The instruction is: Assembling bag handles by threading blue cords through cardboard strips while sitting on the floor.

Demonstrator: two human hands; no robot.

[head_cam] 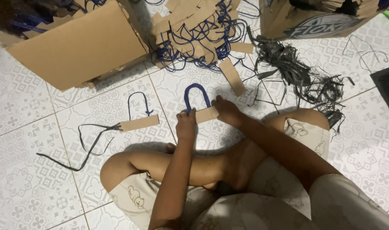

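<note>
Two hands (205,117) pinch one cardboard strip with a blue cord loop, low over the tiled floor (28,179)

Largest first: the open cardboard box (79,47) lies tipped at upper left, within reach of the cross-legged person; beside it spreads a heap of finished strips with blue cords (198,30), then a tangle of black plastic straps (296,72) at right. A finished strip with a thin blue loop (139,122) lies apart at left, likely set aside, touching a stray black strap (90,142). The left hand (186,124) and right hand (226,111) each clamp an end of the cardboard strip (206,114), holding it flat so its blue cord loop (196,96) arches away
</note>
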